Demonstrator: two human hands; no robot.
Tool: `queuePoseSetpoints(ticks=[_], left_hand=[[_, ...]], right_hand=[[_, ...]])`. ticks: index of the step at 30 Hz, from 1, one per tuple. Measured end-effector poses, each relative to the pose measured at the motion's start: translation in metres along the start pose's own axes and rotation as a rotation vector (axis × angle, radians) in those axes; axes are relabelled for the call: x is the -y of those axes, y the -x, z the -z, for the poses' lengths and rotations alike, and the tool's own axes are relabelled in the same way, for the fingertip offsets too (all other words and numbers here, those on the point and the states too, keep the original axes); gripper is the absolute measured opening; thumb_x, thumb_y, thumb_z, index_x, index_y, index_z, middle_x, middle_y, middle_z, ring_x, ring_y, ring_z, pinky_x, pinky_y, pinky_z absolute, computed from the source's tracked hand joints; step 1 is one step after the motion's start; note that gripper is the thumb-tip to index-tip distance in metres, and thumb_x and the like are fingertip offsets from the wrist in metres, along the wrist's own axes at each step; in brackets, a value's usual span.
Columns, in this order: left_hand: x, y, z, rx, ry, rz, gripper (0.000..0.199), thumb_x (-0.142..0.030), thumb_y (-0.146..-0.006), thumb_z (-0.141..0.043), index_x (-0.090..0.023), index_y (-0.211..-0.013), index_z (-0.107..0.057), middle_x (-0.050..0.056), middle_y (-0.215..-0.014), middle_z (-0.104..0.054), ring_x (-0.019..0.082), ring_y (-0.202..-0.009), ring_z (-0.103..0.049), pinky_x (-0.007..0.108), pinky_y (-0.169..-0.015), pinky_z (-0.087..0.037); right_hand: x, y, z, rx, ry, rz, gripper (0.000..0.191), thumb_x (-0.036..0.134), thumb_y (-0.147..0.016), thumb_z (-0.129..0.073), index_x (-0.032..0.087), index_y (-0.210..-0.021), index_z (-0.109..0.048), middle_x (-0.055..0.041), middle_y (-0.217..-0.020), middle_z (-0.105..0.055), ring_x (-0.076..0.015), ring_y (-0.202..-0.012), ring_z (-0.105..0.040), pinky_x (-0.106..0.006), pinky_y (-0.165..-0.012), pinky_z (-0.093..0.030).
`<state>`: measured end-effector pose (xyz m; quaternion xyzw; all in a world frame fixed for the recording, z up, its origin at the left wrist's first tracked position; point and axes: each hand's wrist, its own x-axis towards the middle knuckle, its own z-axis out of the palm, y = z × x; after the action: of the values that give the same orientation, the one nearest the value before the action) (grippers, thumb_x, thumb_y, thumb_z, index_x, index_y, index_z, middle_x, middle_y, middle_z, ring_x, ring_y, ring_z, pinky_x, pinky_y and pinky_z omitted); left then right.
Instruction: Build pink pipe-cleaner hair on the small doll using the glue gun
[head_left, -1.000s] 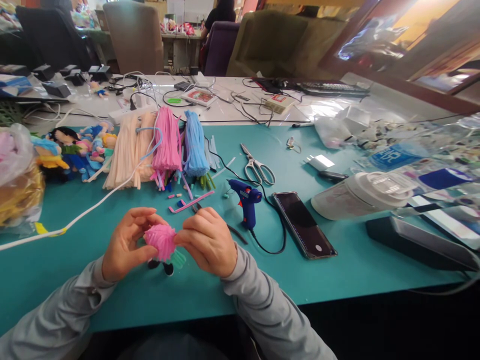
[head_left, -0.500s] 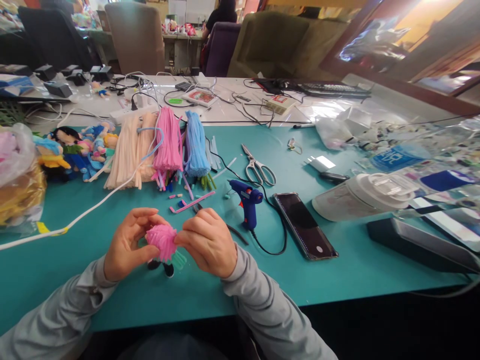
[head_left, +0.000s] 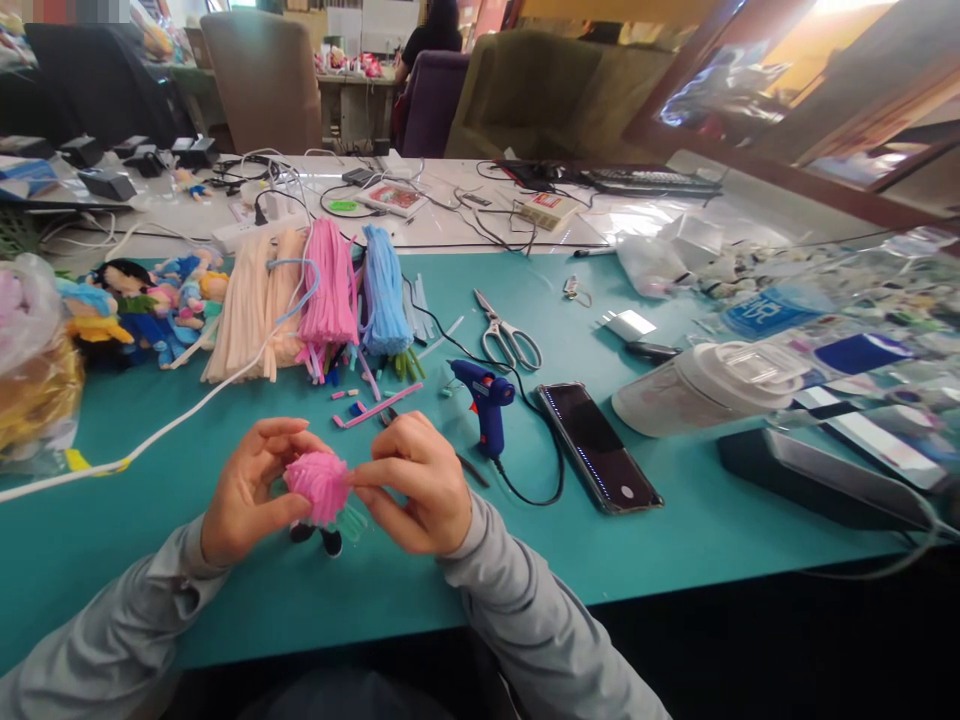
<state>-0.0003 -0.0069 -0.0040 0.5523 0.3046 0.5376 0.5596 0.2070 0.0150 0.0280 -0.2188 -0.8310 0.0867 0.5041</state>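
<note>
Right hand (head_left: 412,485) has loosened, thumb and index now parted at the pink doll's (head_left: 319,488) edge; left hand (head_left: 251,490) clamps it. Blue label (head_left: 776,313): lettering too blurred to read.

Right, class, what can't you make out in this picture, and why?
In the head view:
Pink-topped figure: body mostly hidden by its pink top.
Right hand: contact with the figure too small to judge.
Dark handle: whatever it joins is hidden behind the right hand.
Blue label: print blurred.
Clear plastic bag: cut off by the left edge.
</note>
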Motion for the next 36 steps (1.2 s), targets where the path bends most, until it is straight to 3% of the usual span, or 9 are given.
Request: queuePoseSetpoints(ticks=[14,19,24,29,36], left_hand=[[-0.001,0.000,-0.002,-0.066,-0.024,0.074,0.047,-0.025,-0.068,-0.081,-0.024,-0.111,-0.061,0.006,-0.092,-0.072,0.021,-0.082,-0.068,0.031,-0.069,-0.054],[-0.001,-0.002,-0.001,-0.082,0.011,0.057,0.047,-0.023,-0.067,-0.081,-0.024,-0.110,-0.062,0.006,-0.091,-0.071,0.020,-0.080,-0.067,0.029,-0.067,-0.054],[-0.004,-0.008,-0.004,-0.117,0.133,0.092,0.044,-0.028,-0.065,-0.081,-0.022,-0.104,-0.063,0.005,-0.085,-0.068,0.018,-0.073,-0.065,0.026,-0.059,-0.052],[-0.005,-0.012,-0.006,-0.080,0.238,0.179,0.043,-0.031,-0.066,-0.080,-0.021,-0.104,-0.064,0.004,-0.084,-0.066,0.016,-0.070,-0.064,0.025,-0.057,-0.051],[-0.003,-0.011,-0.005,-0.015,0.211,0.233,0.044,-0.034,-0.065,-0.080,-0.022,-0.104,-0.064,0.004,-0.081,-0.066,0.016,-0.067,-0.061,0.024,-0.055,-0.050]], right_hand=[[0.000,0.001,0.000,0.088,0.110,0.021,0.021,0.016,-0.090,-0.049,0.018,-0.085,-0.070,-0.0010,-0.071,-0.054,-0.0137,-0.063,-0.049,-0.031,-0.062,-0.039],[0.003,0.002,0.001,-0.026,-0.067,-0.147,0.016,0.016,-0.089,-0.055,0.018,-0.091,-0.070,-0.0017,-0.075,-0.055,-0.0131,-0.065,-0.053,-0.029,-0.060,-0.044],[0.004,0.002,0.000,-0.096,-0.204,-0.276,0.006,0.015,-0.084,-0.061,0.018,-0.082,-0.066,-0.0017,-0.074,-0.056,-0.0143,-0.067,-0.056,-0.028,-0.060,-0.047],[0.002,0.003,-0.005,-0.049,-0.253,-0.292,0.007,0.020,-0.086,-0.063,0.018,-0.079,-0.063,-0.0023,-0.076,-0.058,-0.0145,-0.069,-0.056,-0.029,-0.062,-0.049],[0.002,0.003,-0.006,0.058,-0.206,-0.247,0.015,0.028,-0.091,-0.060,0.018,-0.081,-0.065,-0.0036,-0.080,-0.057,-0.0154,-0.074,-0.056,-0.031,-0.067,-0.049]])
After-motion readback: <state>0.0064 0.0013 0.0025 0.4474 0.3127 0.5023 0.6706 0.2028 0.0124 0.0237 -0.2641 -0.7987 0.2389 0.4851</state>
